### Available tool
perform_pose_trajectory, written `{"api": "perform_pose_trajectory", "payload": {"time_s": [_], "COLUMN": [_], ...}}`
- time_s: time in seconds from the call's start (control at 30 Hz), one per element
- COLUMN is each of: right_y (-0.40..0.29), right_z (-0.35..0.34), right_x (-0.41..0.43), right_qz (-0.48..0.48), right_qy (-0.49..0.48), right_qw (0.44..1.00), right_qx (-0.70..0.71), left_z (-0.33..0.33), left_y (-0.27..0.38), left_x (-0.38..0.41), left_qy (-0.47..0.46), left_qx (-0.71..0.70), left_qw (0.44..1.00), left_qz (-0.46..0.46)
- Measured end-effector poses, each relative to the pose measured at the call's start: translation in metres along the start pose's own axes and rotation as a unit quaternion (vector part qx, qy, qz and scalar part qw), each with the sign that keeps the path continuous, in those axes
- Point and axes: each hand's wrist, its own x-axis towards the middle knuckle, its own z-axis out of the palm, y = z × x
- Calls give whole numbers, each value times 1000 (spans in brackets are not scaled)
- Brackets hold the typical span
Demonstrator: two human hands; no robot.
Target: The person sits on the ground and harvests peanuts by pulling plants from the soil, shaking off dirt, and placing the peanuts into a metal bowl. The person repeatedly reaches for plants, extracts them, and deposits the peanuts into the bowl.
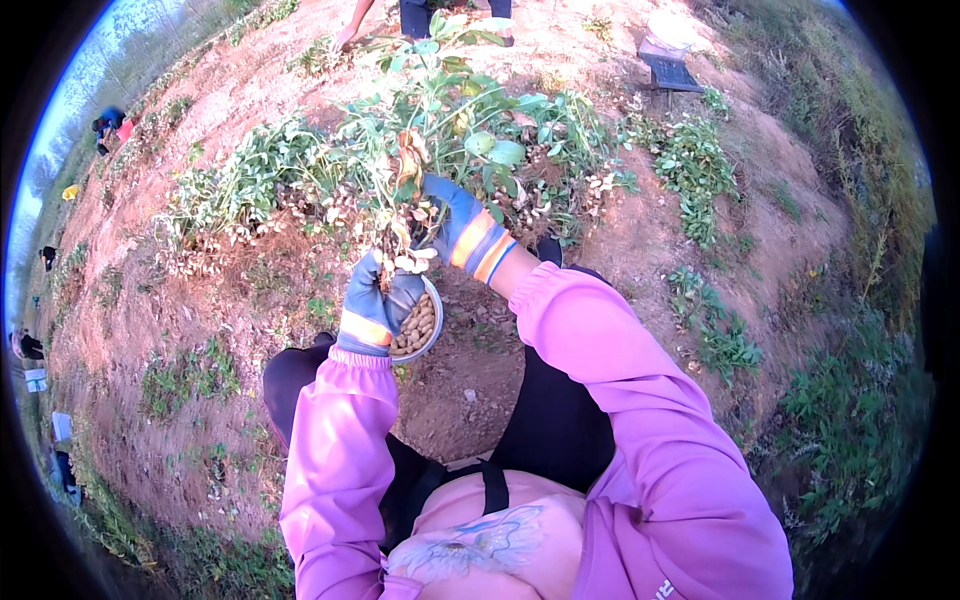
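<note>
My right hand (463,223), in a grey-blue glove with a striped orange cuff, grips the stems of an uprooted peanut plant (439,112). Its leaves spread away from me, and its root end hangs towards my left hand (373,304). That hand wears a matching glove and has its fingers curled about the pods (411,260) at the roots. Just below, between my knees, sits a round white-rimmed container (438,324) holding loose peanuts (417,328). The left glove covers part of its rim.
Heaps of pulled peanut plants (259,176) lie ahead, with more plants (697,172) to the right. A co-worker's hand (343,39) reaches down at the top. A dark small seat or panel (673,75) stands at upper right. Weeds (847,442) border the right side.
</note>
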Motion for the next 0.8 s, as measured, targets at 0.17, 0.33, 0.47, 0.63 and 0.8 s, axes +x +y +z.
{"api": "perform_pose_trajectory", "payload": {"time_s": [0.17, 0.33, 0.47, 0.63, 0.8], "right_y": [3, 6, 0, -6, -12], "right_z": [3, -9, 5, -5, -16], "right_x": [2, 12, 4, 8, 22], "right_qz": [1, -6, -7, -3, -86], "right_qy": [-7, 3, -7, -69, 19], "right_qw": [1000, 1000, 1000, 997, 990], "right_qx": [2, 2, -16, -26, -109], "left_z": [-2, 18, 15, 0, 7], "left_y": [-1, -7, -7, -7, -11], "left_x": [-1, -6, -4, 1, -1], "left_qy": [-19, 31, -4, -62, 38], "left_qx": [-38, -37, -59, -84, 33], "left_qw": [999, 999, 998, 993, 999], "left_qz": [-11, 1, -19, -57, 1]}}
